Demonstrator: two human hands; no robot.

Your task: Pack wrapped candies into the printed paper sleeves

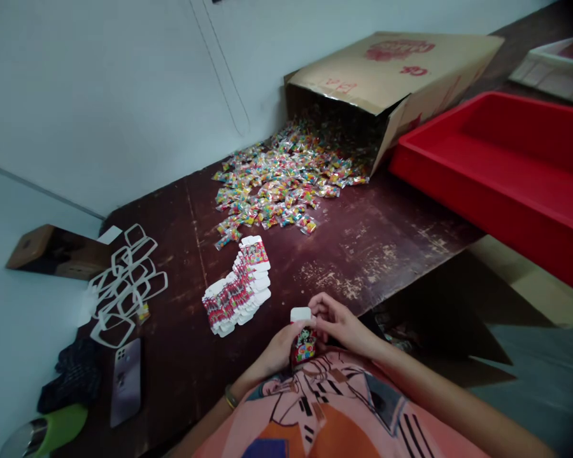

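Note:
Both my hands meet at the near edge of the dark wooden table (363,248), around one small printed carton (303,340) with a white flap on top. My left hand (279,348) grips the carton's side from the left. My right hand (337,321) pinches at its top flap from the right. Just beyond them lies a fanned row of flat printed cartons (239,289). Farther back, a heap of small colourful wrapped sweets (281,181) spills from a tipped cardboard box (386,76).
A red plastic tray (501,165) sits at the right. White card cut-out frames (124,280) lie at the left, with a phone (125,380) face down, a dark cloth (74,375) and a green-handled object (52,432) near them. A white wall is behind.

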